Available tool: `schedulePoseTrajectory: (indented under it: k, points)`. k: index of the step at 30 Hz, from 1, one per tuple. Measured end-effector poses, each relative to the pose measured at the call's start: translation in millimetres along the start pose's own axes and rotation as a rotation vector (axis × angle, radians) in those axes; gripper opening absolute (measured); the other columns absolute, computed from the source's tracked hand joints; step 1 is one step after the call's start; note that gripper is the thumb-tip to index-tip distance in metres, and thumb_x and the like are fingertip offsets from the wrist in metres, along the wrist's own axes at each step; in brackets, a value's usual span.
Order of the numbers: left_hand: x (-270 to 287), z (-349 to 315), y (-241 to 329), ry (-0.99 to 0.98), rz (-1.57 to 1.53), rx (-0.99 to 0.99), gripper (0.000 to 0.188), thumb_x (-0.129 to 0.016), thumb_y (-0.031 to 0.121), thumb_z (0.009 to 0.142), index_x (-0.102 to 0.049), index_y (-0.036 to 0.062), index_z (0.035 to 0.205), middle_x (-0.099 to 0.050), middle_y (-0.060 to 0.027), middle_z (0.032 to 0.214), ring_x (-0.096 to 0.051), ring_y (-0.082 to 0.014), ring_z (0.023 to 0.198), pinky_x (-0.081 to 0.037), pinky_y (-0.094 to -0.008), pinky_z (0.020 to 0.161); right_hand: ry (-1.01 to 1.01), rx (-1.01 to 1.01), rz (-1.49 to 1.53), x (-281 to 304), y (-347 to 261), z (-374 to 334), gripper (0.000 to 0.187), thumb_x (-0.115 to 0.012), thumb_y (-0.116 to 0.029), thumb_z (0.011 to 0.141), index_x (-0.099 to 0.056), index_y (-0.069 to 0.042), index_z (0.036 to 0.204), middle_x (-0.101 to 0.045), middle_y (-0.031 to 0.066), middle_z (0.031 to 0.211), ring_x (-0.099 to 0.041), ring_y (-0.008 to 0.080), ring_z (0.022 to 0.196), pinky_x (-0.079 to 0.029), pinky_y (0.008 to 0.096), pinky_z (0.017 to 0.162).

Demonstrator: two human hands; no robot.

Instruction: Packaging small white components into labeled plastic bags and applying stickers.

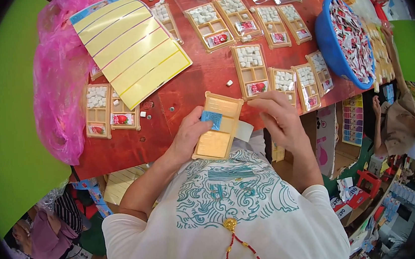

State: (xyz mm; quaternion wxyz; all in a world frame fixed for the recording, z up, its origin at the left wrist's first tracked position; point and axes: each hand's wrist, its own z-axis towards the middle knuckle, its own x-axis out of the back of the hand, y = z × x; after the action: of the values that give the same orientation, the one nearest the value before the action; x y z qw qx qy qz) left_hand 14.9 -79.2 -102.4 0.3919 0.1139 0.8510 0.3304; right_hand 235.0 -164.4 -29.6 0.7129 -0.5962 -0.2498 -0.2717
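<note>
"Red worktop (212, 70) spreads before us; what flanks it?"

"Pink plastic (56, 94) on our left, a blue basin (329, 50) full of small packets (351, 40) on our right, another person (395, 119) farther right."

"And our tan tray (215, 144)?"

"At the worktop's near edge, its left side gripped by our left hand (186, 135), thumb on a blue label (213, 117); our right hand (282, 121), loosely curled, sits apart, just beside its right side."
</note>
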Motion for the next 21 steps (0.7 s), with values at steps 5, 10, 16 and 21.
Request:
schedulePoseTrajectory:
  k: [5, 10, 16, 21]
  points:
    - [4, 2, -5, -0.017, 0.023, -0.027, 0.021, -0.049, 0.012, 0.086, -0.050, 0.0002, 0.104, -0.060, -0.0078, 0.096, -0.062, -0.0130, 0.087, -0.052, -0.0268, 0.074, -0.155, 0.013, -0.065, 8, 7, -11, 0.042, -0.054, 0.010, 0.072, -0.064, -0.006, 0.110, -0.056, 0.0118, 0.106, -0.055, 0.0297, 0.100, -0.043, 0.0360, 0.086]
    - [4, 2, -5, -0.020, 0.030, -0.029, 0.021, -0.048, 0.012, 0.086, -0.050, 0.0004, 0.104, -0.061, -0.0080, 0.096, -0.062, -0.0130, 0.087, -0.052, -0.0270, 0.074, -0.187, 0.091, -0.154, 0, 0, -15, 0.035, -0.067, 0.002, 0.071, -0.064, -0.007, 0.104, -0.055, 0.0103, 0.105, -0.054, 0.0292, 0.100, -0.042, 0.0405, 0.087]
    - [-7, -3, 3, -0.013, 0.026, -0.002, 0.025, -0.048, 0.013, 0.087, -0.050, 0.0000, 0.109, -0.061, -0.0083, 0.101, -0.062, -0.0131, 0.089, -0.052, -0.0271, 0.077, -0.137, 0.245, -0.164, -9, 6, -8, 0.022, -0.071, -0.005, 0.071, -0.062, -0.008, 0.091, -0.056, 0.0087, 0.102, -0.055, 0.0294, 0.097, -0.042, 0.0430, 0.087]
    - [-6, -2, 6, -0.053, 0.138, 0.008, 0.027, -0.049, 0.011, 0.087, -0.049, 0.0002, 0.113, -0.060, -0.0070, 0.102, -0.060, -0.0112, 0.091, -0.051, -0.0276, 0.079, -0.154, 0.318, -0.122, -21, 5, 3, 0.022, -0.069, -0.004, 0.069, -0.058, -0.004, 0.088, -0.055, 0.0092, 0.101, -0.055, 0.0290, 0.098, -0.042, 0.0452, 0.090]
